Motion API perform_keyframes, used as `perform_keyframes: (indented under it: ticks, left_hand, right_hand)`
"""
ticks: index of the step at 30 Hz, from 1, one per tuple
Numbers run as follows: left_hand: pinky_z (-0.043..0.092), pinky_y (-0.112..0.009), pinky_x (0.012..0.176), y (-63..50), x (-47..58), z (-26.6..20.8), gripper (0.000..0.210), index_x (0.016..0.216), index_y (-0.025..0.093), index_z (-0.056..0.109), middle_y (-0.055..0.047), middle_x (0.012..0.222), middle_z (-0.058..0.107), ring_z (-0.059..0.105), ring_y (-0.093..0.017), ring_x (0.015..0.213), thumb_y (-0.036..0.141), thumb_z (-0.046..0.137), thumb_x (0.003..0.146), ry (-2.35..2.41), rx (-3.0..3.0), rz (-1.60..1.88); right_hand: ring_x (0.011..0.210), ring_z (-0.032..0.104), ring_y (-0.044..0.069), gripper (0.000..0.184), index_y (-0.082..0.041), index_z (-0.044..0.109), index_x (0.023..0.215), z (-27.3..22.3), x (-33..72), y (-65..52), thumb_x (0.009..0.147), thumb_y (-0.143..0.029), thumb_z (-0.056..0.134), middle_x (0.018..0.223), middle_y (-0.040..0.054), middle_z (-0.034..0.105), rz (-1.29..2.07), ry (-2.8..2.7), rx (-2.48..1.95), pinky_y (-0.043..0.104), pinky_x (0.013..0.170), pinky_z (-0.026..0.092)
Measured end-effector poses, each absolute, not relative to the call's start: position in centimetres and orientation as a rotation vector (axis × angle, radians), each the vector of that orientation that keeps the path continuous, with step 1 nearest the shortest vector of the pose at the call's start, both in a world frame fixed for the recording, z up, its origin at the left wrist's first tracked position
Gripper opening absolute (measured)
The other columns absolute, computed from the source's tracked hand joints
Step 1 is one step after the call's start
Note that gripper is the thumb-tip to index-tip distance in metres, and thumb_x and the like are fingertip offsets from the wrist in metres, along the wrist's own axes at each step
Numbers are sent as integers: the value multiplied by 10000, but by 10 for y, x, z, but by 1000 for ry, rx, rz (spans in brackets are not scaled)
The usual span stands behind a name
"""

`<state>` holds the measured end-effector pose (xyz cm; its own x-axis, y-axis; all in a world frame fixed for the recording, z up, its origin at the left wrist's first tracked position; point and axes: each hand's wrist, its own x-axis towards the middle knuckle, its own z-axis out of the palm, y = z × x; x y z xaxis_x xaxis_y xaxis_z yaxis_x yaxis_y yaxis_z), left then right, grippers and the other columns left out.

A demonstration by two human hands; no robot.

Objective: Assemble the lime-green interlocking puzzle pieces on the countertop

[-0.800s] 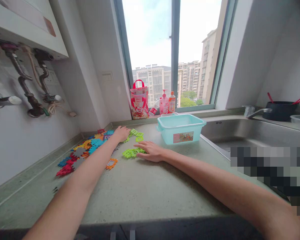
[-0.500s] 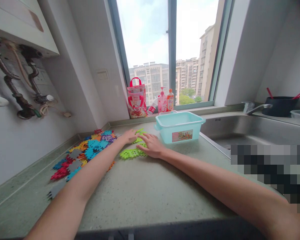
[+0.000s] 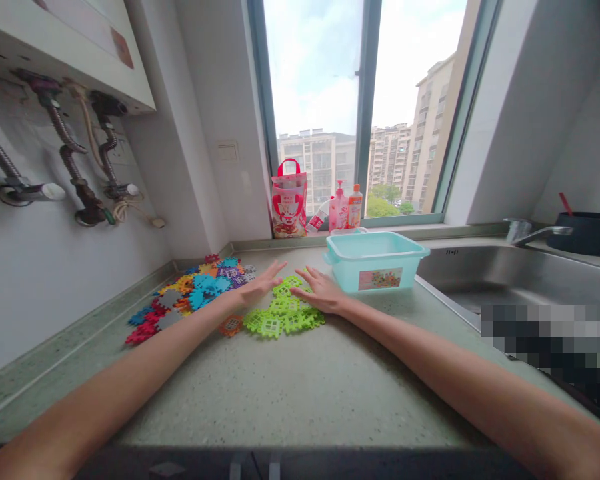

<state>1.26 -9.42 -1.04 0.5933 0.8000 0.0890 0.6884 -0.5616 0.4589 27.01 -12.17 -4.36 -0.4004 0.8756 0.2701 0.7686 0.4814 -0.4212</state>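
Both hands are released, fingers spread: the left hand [image 3: 261,285] and right hand [image 3: 324,292] flank a heap of green gear-shaped pieces [image 3: 299,321] on the desk [image 3: 290,393]. An orange piece [image 3: 231,325] lies just left of it; a multicoloured pile [image 3: 205,291] sits beyond. Right of the hands stands a turquoise tub [image 3: 380,264], its bottom hidden. Past the sink [image 3: 480,268], a black pot [image 3: 583,233] holds a red stick [image 3: 565,204].

One heap of toothed pieces [image 3: 205,287] is set near the counter's [image 3: 280,393] back-left corner, another heap [image 3: 283,321] mid-counter, the tub [image 3: 380,261] beside the sink's [image 3: 473,277] left edge.
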Motion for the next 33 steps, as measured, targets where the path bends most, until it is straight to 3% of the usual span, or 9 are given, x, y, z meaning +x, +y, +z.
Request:
perform_keyframes:
  ticks: [2,5,9,14,18,22,26,29,33]
  left_hand:
    - [110,-538,1343,-99,-5,-7,828,1736,235,154,-72,1798,29,33,-308,1665,668,284,1042,1206,2410,507]
    - [132,-523,1345,-99,-25,-8,799,1728,192,184,-90,1792,133,103,-292,1664,609,262,1051,1229,2422,544]
    - [160,-467,1347,-104,-32,-14,740,1686,96,281,-153,1765,246,208,-285,1645,464,324,1045,1268,2603,347]
    - [257,-420,1323,-127,-23,-9,626,1653,180,372,-108,1715,390,380,-252,1576,361,392,1053,1050,2794,231]
    - [330,-393,1287,-130,-24,4,601,1567,232,523,-70,1684,451,468,-226,1520,175,441,974,939,2849,315]
    - [475,-371,1134,-127,-41,22,446,1261,196,759,-95,1316,756,670,-244,1260,118,520,893,1081,2942,309]
    - [553,-269,815,-142,-53,44,239,1043,197,808,-52,1024,813,745,-206,930,281,661,874,1197,2685,71]
    - [529,-241,671,-154,-54,54,392,1119,225,795,-27,1024,807,738,-201,856,383,795,760,1177,2466,-118]
    - [499,-242,605,-151,-60,52,607,1233,272,767,-3,978,789,735,-218,836,359,859,640,1156,2406,-238]
  right_hand:
    - [1610,280,383,989,-229,355,1687,-44,270,-120,950,-888,378,1733,208,312,324,-2329,-1352,565,1277,239]
    - [1553,394,360,849,-253,550,1574,-46,270,-117,990,-841,368,1626,159,511,270,-2419,-1276,549,1264,282]
    - [1369,585,312,689,-184,664,1441,-49,272,-114,1044,-703,444,1433,173,661,246,-2363,-1142,460,1191,415]
    - [1345,598,282,575,-196,623,1470,-57,276,-106,1065,-580,486,1434,164,642,200,-2178,-1109,446,1188,431]
    - [1344,610,304,543,-196,708,1362,-63,278,-97,1094,-541,386,1407,153,693,209,-2270,-1155,478,1193,424]
    - [1288,651,300,573,-190,773,1226,-61,278,-94,1101,-517,320,1333,132,744,255,-2319,-1087,455,1167,449]
    - [1179,700,310,595,-196,804,1076,-57,277,-103,1100,-531,313,1213,124,783,295,-2295,-1051,468,1114,495]
    - [1255,671,318,595,-198,796,1141,-55,284,-121,1098,-562,327,1293,128,759,301,-2302,-1073,484,1152,473]
    - [1441,551,324,608,-218,660,1446,-49,302,-147,1083,-616,378,1539,126,616,385,-2324,-1189,508,1241,397]
